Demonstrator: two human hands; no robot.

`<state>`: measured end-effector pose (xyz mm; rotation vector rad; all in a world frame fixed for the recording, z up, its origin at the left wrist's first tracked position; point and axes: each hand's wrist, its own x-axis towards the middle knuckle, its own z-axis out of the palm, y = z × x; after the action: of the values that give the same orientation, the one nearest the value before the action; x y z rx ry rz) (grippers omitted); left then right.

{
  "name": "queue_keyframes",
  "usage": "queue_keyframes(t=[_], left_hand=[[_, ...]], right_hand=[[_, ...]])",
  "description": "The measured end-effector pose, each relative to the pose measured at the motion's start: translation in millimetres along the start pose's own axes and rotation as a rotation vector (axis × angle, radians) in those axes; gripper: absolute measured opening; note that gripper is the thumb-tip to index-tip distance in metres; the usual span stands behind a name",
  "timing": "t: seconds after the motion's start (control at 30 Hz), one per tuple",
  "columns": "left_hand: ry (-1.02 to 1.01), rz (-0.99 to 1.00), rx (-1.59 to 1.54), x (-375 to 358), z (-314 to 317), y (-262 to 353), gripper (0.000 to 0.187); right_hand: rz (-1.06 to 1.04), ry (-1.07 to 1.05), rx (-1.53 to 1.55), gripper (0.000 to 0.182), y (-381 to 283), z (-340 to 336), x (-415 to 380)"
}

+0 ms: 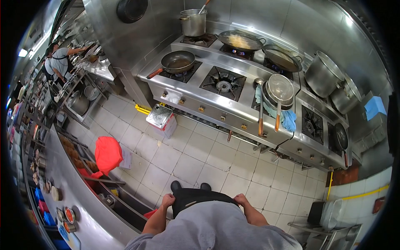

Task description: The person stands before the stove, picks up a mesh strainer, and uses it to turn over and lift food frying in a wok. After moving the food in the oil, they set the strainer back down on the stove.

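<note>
Both hands are down at the sides of the black apron at my waist. My left hand is closed at the apron's left edge, with its fingers curled on the black cloth. On the other side my right hand is closed on the apron's right edge. The stove stands in front of me, out of contact with either hand. A frying pan with a wooden handle rests on its front left burner. At the back, a wok holding pale food sits over a blue flame.
A metal counter with small food containers runs along the left. Near it are a red bag and a square tin on the floor. Strainers and large pots stand on the right. Two people work far left.
</note>
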<state>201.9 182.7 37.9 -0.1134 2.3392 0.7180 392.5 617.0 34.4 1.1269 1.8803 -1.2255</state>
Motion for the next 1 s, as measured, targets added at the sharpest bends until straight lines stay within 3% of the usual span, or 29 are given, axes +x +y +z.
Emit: queue_keyframes(t=[0.57, 0.87, 1.0], left_hand=[[0.021, 0.036, 0.038, 6.6, -2.7, -12.8, 0.024], [-0.015, 0.025, 0.046, 7.6, -12.6, -14.7, 0.024], [-0.018, 0.030, 0.064, 9.1, -12.6, -20.0, 0.025]], right_hand=[[-0.052, 0.028, 0.078, 0.019, -9.0, 9.0, -6.3], [-0.088, 0.050, -0.079, 0.020, -11.7, 15.7, 0.9], [-0.042, 0.020, 0.034, 0.018, -21.8, 12.0, -6.3]])
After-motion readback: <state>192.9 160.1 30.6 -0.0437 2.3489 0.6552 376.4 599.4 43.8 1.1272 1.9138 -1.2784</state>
